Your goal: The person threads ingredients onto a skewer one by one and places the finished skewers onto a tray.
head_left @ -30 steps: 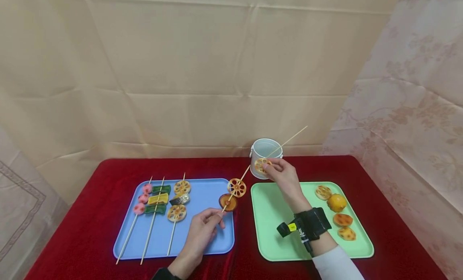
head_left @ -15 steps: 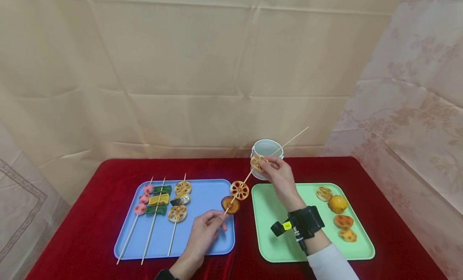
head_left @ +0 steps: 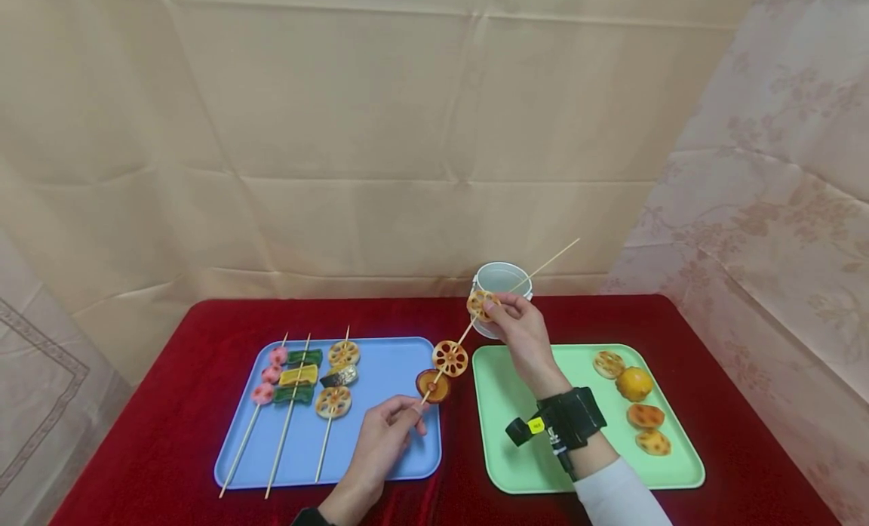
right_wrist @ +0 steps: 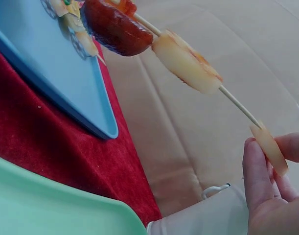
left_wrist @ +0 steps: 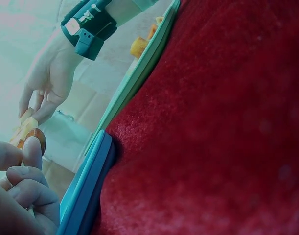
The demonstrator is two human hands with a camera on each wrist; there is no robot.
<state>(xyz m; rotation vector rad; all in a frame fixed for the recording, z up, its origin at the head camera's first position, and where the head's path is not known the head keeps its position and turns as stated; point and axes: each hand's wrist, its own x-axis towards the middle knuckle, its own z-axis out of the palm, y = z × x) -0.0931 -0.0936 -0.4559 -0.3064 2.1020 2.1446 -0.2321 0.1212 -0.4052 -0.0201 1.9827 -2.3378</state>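
My left hand grips a bamboo skewer near the bottom of its food, holding it slanted up to the right between the trays. A brown mushroom cap sits lowest on it, with a browned lotus root slice above. My right hand pinches a pale lotus root slice between thumb and fingers, its face right at the skewer's upper tip. In the left wrist view, the left fingers curl just below the mushroom. The right wrist view shows bare stick between the two lotus slices.
On the blue tray lie three loaded skewers. The green tray carries several loose food pieces at its right. Behind my right hand stands a white bucket with a bare skewer leaning out. Red cloth covers the table.
My right hand has moved slightly left, bringing the pale lotus root slice from beside the skewer to its tip. My left hand and the skewer have shifted only slightly.
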